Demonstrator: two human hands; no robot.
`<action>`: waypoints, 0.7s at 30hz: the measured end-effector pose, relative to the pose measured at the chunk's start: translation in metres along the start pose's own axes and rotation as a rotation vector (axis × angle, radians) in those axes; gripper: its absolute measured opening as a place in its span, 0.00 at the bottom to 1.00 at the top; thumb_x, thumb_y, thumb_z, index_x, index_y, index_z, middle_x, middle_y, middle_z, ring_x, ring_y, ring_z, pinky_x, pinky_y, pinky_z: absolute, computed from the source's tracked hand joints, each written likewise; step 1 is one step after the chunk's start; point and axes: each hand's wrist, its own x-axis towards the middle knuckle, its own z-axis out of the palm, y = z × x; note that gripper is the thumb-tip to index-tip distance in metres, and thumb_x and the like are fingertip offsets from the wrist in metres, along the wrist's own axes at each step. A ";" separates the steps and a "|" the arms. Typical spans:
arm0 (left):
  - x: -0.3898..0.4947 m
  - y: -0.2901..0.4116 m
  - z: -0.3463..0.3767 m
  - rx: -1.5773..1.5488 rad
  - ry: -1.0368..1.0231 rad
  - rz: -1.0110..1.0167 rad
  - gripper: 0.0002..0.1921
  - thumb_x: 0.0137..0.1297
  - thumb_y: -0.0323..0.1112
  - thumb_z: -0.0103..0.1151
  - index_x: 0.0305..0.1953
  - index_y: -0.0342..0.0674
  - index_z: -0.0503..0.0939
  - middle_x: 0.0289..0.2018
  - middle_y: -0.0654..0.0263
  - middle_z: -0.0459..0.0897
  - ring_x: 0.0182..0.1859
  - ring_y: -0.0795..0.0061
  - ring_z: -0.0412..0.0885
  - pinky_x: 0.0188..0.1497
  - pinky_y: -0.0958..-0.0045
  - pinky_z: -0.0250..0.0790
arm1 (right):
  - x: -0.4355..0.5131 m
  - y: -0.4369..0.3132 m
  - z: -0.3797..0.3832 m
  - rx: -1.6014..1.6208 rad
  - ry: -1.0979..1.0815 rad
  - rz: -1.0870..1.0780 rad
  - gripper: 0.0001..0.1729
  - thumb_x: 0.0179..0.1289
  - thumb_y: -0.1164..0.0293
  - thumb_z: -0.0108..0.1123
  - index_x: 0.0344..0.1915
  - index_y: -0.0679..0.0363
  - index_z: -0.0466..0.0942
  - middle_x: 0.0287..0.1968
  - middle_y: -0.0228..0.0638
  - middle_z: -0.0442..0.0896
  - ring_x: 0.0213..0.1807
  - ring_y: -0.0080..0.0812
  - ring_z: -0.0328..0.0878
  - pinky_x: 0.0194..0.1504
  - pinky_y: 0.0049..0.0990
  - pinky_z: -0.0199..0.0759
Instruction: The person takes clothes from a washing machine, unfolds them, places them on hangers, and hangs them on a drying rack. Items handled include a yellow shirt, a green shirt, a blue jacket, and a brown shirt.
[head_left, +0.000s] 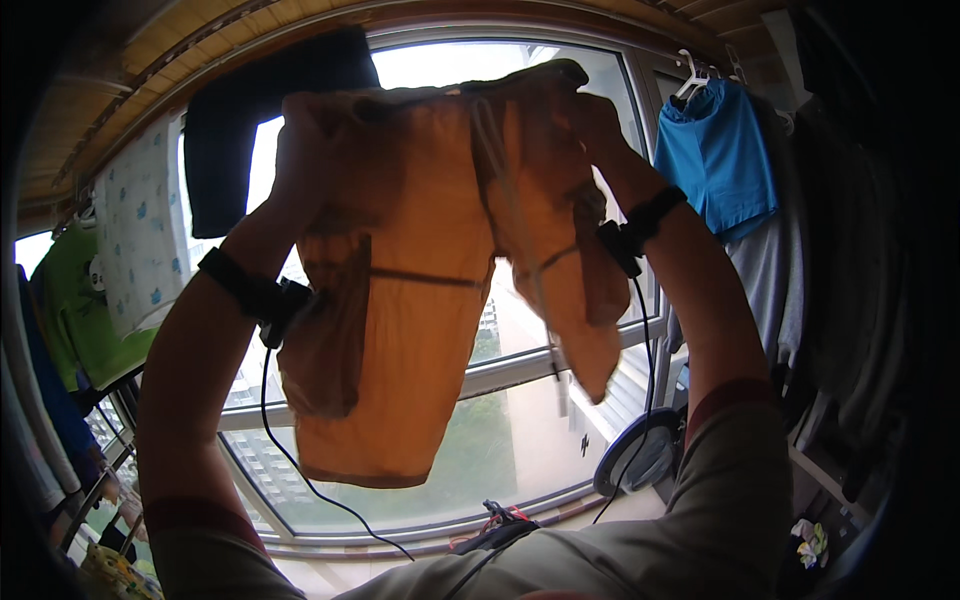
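Note:
Both of my hands hold up a pair of orange-brown shorts (427, 315) by the waistband, spread out against a bright window. My left hand (304, 139) grips the waistband's left end, its fingers partly hidden in shadow. At the right end is my right hand (592, 124), closed on the cloth. A drawstring hangs down the front of the shorts, and cargo pockets show on the sides. The right leg of the shorts looks folded or slanted. Each wrist wears a black strap with a small device and a cable.
Blue shorts (716, 161) hang from a white hanger at the right, beside grey garments. A dark cloth (217, 157), a patterned white cloth (142, 225) and a green garment (97, 300) hang at the left. Below right is a round appliance door (637, 450). The window frame (517, 367) lies behind.

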 end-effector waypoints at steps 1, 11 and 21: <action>0.010 0.004 0.011 -0.033 -0.017 0.081 0.24 0.65 0.42 0.58 0.56 0.36 0.66 0.46 0.50 0.77 0.50 0.59 0.79 0.46 0.63 0.75 | 0.012 0.007 -0.010 -0.071 -0.026 -0.114 0.23 0.66 0.51 0.55 0.39 0.62 0.76 0.22 0.33 0.75 0.22 0.30 0.74 0.25 0.26 0.69; 0.049 0.031 0.134 0.804 0.339 0.637 0.22 0.56 0.49 0.65 0.44 0.39 0.78 0.44 0.53 0.77 0.49 0.59 0.76 0.49 0.57 0.69 | 0.056 0.068 -0.057 -0.472 0.533 -1.026 0.13 0.52 0.73 0.59 0.41 0.59 0.77 0.40 0.43 0.80 0.47 0.50 0.75 0.53 0.46 0.67; 0.079 -0.027 0.183 0.595 0.681 0.875 0.23 0.54 0.42 0.68 0.48 0.38 0.76 0.34 0.57 0.81 0.36 0.62 0.82 0.40 0.61 0.75 | 0.072 0.098 -0.045 0.056 0.485 -0.940 0.15 0.60 0.68 0.59 0.46 0.58 0.75 0.44 0.42 0.79 0.46 0.43 0.76 0.52 0.42 0.68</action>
